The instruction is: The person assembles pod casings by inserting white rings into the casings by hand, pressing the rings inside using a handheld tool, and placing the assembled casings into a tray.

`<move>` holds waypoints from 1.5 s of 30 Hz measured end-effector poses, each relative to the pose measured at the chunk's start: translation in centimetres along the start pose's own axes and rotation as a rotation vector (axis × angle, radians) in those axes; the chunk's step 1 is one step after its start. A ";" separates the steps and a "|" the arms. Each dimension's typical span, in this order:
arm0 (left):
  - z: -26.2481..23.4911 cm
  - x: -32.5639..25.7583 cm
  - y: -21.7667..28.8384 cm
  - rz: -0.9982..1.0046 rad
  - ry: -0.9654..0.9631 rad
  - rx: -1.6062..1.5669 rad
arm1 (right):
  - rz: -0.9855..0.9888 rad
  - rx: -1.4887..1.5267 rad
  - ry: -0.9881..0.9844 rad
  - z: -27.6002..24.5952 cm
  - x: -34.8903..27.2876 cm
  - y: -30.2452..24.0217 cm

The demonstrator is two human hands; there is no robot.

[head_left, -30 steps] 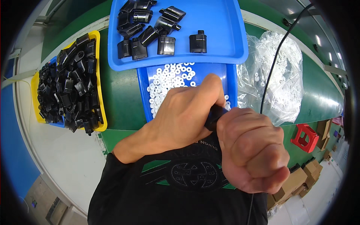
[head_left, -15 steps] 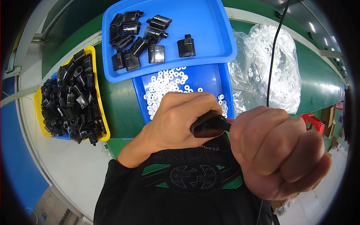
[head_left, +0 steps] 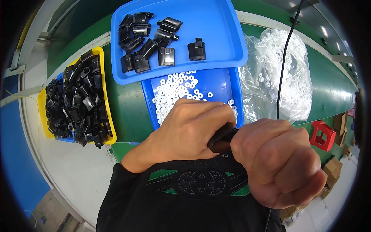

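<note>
My left hand point(head_left: 189, 129) is closed around a black plastic housing point(head_left: 221, 142), whose one end shows past the fingers. Close against that end, my right hand point(head_left: 276, 160) makes a fist; what it grips is hidden inside. Behind my hands, a blue bin point(head_left: 218, 83) holds many small white rings point(head_left: 170, 91). Above it, a blue tray point(head_left: 220, 34) carries several black housings point(head_left: 148, 48), one of them standing apart toward the right.
At the left, a yellow bin point(head_left: 109, 116) is heaped with black housings point(head_left: 79, 102). A clear bag point(head_left: 288, 77) of white parts lies on the green table point(head_left: 328, 94). A black cable point(head_left: 281, 69) hangs before it. A red stool point(head_left: 322, 135) and cardboard boxes point(head_left: 332, 170) stand at the right.
My right fist has come left and slightly down, closer to the housing. The dark shaft seen between fist and housing before is now mostly covered. The whole view has shifted slightly.
</note>
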State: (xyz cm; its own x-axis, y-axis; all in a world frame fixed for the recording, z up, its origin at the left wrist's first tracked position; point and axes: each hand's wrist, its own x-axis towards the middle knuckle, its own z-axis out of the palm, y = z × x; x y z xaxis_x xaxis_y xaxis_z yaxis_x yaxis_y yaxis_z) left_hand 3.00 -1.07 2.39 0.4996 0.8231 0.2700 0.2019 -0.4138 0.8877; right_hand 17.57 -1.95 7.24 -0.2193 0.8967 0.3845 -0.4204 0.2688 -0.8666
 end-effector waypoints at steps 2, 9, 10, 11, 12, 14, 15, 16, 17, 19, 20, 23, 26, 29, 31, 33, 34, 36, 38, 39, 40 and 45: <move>-0.1 0.1 0.3 0.044 -0.011 0.029 | -0.027 0.059 -0.060 0.0 0.3 -0.1; 0.2 0.6 -0.2 0.203 0.043 0.227 | -0.150 -0.021 0.130 0.8 -1.4 0.9; -0.4 0.7 -0.3 0.177 0.015 0.194 | -0.160 -0.012 0.139 1.0 -1.7 0.5; -0.8 0.7 -0.2 0.150 -0.013 0.163 | -0.132 -0.002 0.208 1.0 -2.0 -0.5; -1.0 0.8 0.0 0.147 -0.033 0.172 | -0.101 0.010 0.284 0.9 -2.2 -1.3; -1.4 0.4 0.4 0.054 0.115 0.191 | -0.073 0.042 0.372 -0.1 -2.4 -1.4; -0.9 0.8 0.4 0.073 0.124 0.179 | -0.100 -0.021 0.361 -1.2 -2.7 -2.3; -1.0 0.8 0.7 0.075 0.113 0.180 | -0.119 -0.037 0.332 -2.4 -2.6 -2.4; -1.1 0.9 1.1 0.042 0.105 0.214 | -0.138 -0.056 0.301 -3.6 -2.5 -2.5; -1.1 1.2 1.5 0.017 0.081 0.259 | -0.174 -0.097 0.244 -5.9 -2.4 -2.6; -1.1 1.3 1.5 0.019 0.073 0.256 | -0.190 -0.118 0.212 -6.7 -2.3 -2.5; -1.5 1.5 1.0 -0.010 0.105 0.321 | -0.058 -0.533 0.437 -6.3 -2.7 -0.3; -3.5 3.1 -1.1 -0.023 0.145 0.430 | 0.141 -0.485 0.365 -8.2 -4.3 2.5; -5.7 6.7 -4.2 0.045 0.302 0.699 | 0.357 -0.675 0.353 -8.4 -5.8 4.2; -6.3 9.9 -5.5 -0.096 0.272 0.640 | 0.257 -0.889 0.249 -8.7 -6.8 6.0; -6.8 13.9 -6.9 -0.147 0.239 0.592 | 0.194 -1.052 0.128 -9.2 -8.6 8.0; -7.3 15.8 -8.3 -0.114 0.227 0.588 | 0.237 -1.180 0.068 -8.7 -8.7 8.1; -8.1 19.8 -10.1 -0.110 0.153 0.655 | 0.305 -1.406 -0.059 -8.0 -8.9 7.9; -8.3 23.7 -13.3 -0.073 0.073 0.835 | 0.245 -1.584 -0.100 -7.4 -9.3 7.7; -8.0 25.0 -14.7 -0.066 0.141 0.868 | 0.276 -1.640 -0.127 -7.3 -9.8 8.4; -8.7 26.2 -16.8 -0.049 0.168 0.892 | 0.307 -1.690 -0.161 -7.0 -10.3 9.0; -9.2 29.8 -21.2 -0.374 -0.115 0.877 | 0.248 -1.747 -0.153 -6.3 -10.6 8.9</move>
State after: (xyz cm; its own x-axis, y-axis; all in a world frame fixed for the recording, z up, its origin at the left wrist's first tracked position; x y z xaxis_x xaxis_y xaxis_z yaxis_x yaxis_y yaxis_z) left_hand 5.89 35.79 -4.92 0.3452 0.9370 -0.0538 0.9003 -0.3144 0.3010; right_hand 21.73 -6.82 -6.50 -0.2419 0.9603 0.1387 0.9513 0.2629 -0.1610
